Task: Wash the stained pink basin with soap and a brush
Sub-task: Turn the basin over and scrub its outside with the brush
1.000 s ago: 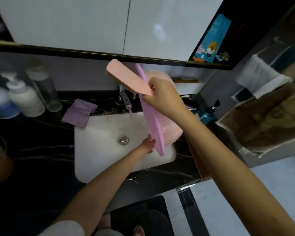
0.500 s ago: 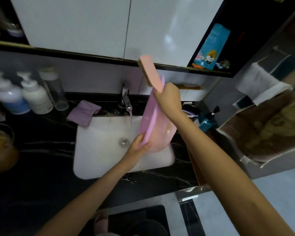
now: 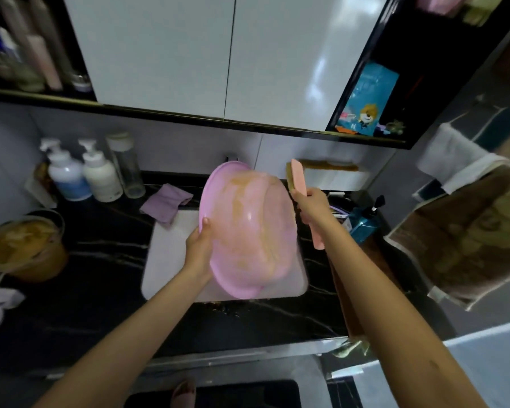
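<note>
The pink basin (image 3: 248, 231) is tilted up over the white sink (image 3: 165, 260), its inside facing me and streaked with brown stains. My left hand (image 3: 200, 245) grips its left rim, thumb over the edge. My right hand (image 3: 312, 204) holds a pink scrubbing brush (image 3: 299, 179) by the handle, just right of the basin's upper rim, bristles turned toward the basin. The faucet is hidden behind the basin.
Two white pump bottles (image 3: 83, 178) and a clear bottle stand at the back left of the black counter. A purple cloth (image 3: 165, 204) lies beside the sink. A tub of brown stuff (image 3: 24, 245) sits far left. A teal pump bottle (image 3: 364, 222) and towels (image 3: 465, 231) are on the right.
The basin has turned from edge-on to showing its stained inside. My left hand moved up onto the left rim. My right hand with the brush dropped to the basin's right side.
</note>
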### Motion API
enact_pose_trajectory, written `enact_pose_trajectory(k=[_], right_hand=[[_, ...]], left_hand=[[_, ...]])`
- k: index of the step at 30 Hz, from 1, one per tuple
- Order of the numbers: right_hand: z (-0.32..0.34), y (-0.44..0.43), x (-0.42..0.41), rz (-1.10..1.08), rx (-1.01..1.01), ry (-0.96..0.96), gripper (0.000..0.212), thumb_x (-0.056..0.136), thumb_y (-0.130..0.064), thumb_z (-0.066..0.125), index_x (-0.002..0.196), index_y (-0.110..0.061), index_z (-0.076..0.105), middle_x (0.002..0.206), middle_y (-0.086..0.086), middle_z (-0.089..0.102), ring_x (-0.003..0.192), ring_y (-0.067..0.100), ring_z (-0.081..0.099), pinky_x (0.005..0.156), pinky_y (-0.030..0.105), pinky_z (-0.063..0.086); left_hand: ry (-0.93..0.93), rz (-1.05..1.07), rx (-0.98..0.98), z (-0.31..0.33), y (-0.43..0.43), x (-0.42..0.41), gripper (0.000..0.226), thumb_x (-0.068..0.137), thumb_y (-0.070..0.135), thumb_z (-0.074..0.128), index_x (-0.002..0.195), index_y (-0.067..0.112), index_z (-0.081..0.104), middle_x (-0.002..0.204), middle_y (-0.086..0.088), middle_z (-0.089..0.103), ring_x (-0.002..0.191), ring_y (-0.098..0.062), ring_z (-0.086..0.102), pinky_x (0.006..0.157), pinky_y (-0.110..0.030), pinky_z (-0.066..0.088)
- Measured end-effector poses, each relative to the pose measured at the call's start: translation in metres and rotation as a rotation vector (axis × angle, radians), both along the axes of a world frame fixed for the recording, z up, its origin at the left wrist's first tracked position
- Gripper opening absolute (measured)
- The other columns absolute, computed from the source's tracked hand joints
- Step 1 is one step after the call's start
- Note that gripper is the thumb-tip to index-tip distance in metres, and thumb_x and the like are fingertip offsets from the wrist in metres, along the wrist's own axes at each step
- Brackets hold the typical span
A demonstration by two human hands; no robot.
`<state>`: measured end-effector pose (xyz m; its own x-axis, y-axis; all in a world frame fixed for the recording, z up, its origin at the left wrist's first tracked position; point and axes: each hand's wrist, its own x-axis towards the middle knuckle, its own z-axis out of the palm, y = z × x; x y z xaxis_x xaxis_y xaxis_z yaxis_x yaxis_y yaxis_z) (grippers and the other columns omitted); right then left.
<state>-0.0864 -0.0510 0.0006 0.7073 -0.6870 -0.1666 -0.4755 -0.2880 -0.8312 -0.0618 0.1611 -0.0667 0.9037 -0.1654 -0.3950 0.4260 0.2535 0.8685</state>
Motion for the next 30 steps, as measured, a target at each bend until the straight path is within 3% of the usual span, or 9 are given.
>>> enact_pose_trajectory(k=[2,4,8,12,17,21,24,30], right_hand=[[-0.019,-0.006,-0.018,-0.024,0.052,0.052,0.035,0.091,-0.035,0.055,0.106,-0.003,0.054,0.076,0.003,0.053,0.055,0.015,0.047,0.043,0.022,0.036],[-0.035,-0.011,-0.034,-0.055,0.054,0.068,0.045,0.091,-0.040,0.053,0.115,-0.002,0.054,0.091,0.007,0.059,0.069,0.019,0.056,0.055,0.028,0.044],[-0.044,-0.021,-0.065,-0.150,-0.019,0.009,0.049,0.093,-0.042,0.051,0.130,-0.010,0.048,0.123,0.008,0.057,0.109,0.027,0.056,0.086,0.037,0.048],[-0.042,-0.026,-0.092,-0.154,-0.062,-0.075,0.045,0.094,-0.032,0.053,0.134,-0.011,0.046,0.131,0.010,0.054,0.118,0.028,0.053,0.095,0.039,0.044],[-0.047,-0.016,-0.098,-0.013,-0.076,-0.109,0.045,0.093,-0.032,0.056,0.131,-0.010,0.049,0.126,0.010,0.058,0.113,0.026,0.056,0.084,0.028,0.041],[-0.054,0.006,-0.094,0.078,-0.011,-0.141,0.045,0.091,-0.030,0.058,0.132,-0.013,0.049,0.125,0.006,0.059,0.114,0.023,0.055,0.082,0.025,0.040],[-0.059,0.016,-0.090,0.111,0.038,-0.129,0.044,0.089,-0.032,0.061,0.130,-0.018,0.051,0.121,0.003,0.061,0.110,0.020,0.057,0.080,0.026,0.042],[-0.067,0.004,-0.094,0.172,-0.028,-0.046,0.041,0.090,-0.025,0.061,0.128,-0.012,0.055,0.122,0.009,0.062,0.113,0.024,0.058,0.079,0.026,0.043]], left_hand=[[0.060,-0.017,-0.059,0.000,0.000,-0.004,0.040,0.099,0.039,0.035,0.125,0.013,0.052,0.105,-0.007,0.063,0.091,-0.022,0.061,0.076,-0.032,0.050],[0.136,-0.021,-0.152,0.001,-0.003,-0.009,0.045,0.100,0.040,0.034,0.128,0.009,0.049,0.108,-0.010,0.062,0.091,-0.024,0.061,0.076,-0.035,0.051],[0.254,0.023,-0.166,-0.005,-0.008,-0.020,0.051,0.099,0.041,0.033,0.133,0.004,0.044,0.122,-0.017,0.057,0.103,-0.034,0.057,0.095,-0.047,0.046],[0.303,0.086,-0.226,-0.006,-0.004,-0.052,0.051,0.100,0.041,0.030,0.134,0.003,0.043,0.117,-0.015,0.056,0.110,-0.035,0.054,0.092,-0.046,0.045],[0.415,0.225,-0.271,-0.013,0.020,-0.098,0.049,0.101,0.039,0.030,0.135,0.005,0.041,0.131,-0.017,0.051,0.112,-0.034,0.050,0.097,-0.050,0.038],[0.441,0.339,-0.221,-0.012,0.041,-0.112,0.048,0.102,0.034,0.028,0.138,0.003,0.037,0.129,-0.019,0.048,0.125,-0.037,0.042,0.102,-0.050,0.033],[0.449,0.368,-0.191,-0.022,0.053,-0.090,0.048,0.102,0.035,0.029,0.139,0.006,0.036,0.136,-0.016,0.047,0.123,-0.035,0.045,0.102,-0.050,0.034],[0.449,0.369,-0.106,-0.052,0.035,-0.048,0.044,0.103,0.032,0.026,0.138,0.010,0.042,0.137,-0.016,0.049,0.121,-0.034,0.048,0.097,-0.048,0.041]])
